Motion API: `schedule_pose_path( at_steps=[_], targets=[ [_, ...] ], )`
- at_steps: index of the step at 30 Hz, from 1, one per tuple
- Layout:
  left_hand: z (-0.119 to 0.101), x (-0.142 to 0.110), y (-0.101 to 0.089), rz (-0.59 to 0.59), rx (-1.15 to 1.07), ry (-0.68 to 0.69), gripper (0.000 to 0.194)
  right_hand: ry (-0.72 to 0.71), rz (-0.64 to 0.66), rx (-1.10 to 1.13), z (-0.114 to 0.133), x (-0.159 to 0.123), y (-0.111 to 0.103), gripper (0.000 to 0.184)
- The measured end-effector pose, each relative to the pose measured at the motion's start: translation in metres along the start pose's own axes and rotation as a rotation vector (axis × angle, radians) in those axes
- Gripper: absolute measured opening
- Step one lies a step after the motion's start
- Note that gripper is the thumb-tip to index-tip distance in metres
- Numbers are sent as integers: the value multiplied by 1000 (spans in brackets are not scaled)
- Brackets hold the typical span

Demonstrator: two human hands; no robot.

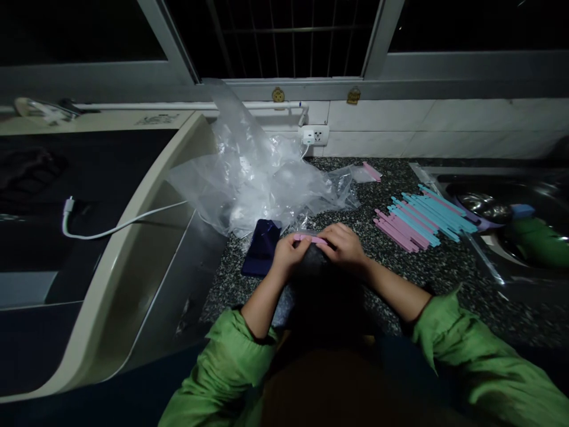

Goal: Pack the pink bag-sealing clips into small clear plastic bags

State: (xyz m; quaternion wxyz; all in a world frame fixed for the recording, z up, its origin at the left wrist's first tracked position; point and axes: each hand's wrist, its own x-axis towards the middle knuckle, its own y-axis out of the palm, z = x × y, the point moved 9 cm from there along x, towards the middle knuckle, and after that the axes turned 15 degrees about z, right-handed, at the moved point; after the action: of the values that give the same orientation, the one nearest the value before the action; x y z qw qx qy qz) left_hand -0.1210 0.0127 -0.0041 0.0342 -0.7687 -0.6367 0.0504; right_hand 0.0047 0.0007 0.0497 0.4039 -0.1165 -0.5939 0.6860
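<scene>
My left hand and my right hand meet over the speckled counter, both pinching a pink clip stick held across the top of a dark bag in front of me. The fingers of both hands are closed on the stick. A pile of pink and blue clip sticks lies to the right of my right hand. A dark blue flat packet lies just left of my left hand.
Crumpled clear plastic bags are heaped behind my hands. A metal sink with a bowl and a green object sits at the right. A white cable runs over a cream-edged appliance on the left. A wall socket is behind.
</scene>
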Motion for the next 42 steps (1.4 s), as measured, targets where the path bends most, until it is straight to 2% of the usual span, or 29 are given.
schedule_pose_path(
  at_steps=[3, 6, 12, 19, 27, 30, 35, 38, 42],
  targets=[
    [-7, -11, -27, -144, 189, 57, 16, -66, -16, 5, 12, 16, 13, 22],
    [-5, -14, -37, -190, 240, 43, 17, -97, -47, -9, 17, 25, 19, 21],
    [-1, -7, -24, -146, 78, -14, 13, -132, -120, -35, 17, 14, 7, 18],
    [11, -3, -2, 26, -215, -37, 27, -137, -175, -28, 17, 0, -6, 14],
    [20, -1, 15, 140, -273, -31, 36, -127, -166, 12, 12, -15, -8, 12],
    [23, -1, 18, 156, -325, -42, 39, -111, -152, 24, 11, -17, -8, 12],
    [36, -1, 21, 144, -547, -159, 56, -109, -166, 63, 9, -20, -9, 13],
    [37, -1, 25, 172, -621, -181, 59, -88, -164, 90, 6, -21, -8, 13],
    [39, -2, 21, 102, -626, -195, 57, -50, -116, 109, 3, -21, -4, 14]
  ],
)
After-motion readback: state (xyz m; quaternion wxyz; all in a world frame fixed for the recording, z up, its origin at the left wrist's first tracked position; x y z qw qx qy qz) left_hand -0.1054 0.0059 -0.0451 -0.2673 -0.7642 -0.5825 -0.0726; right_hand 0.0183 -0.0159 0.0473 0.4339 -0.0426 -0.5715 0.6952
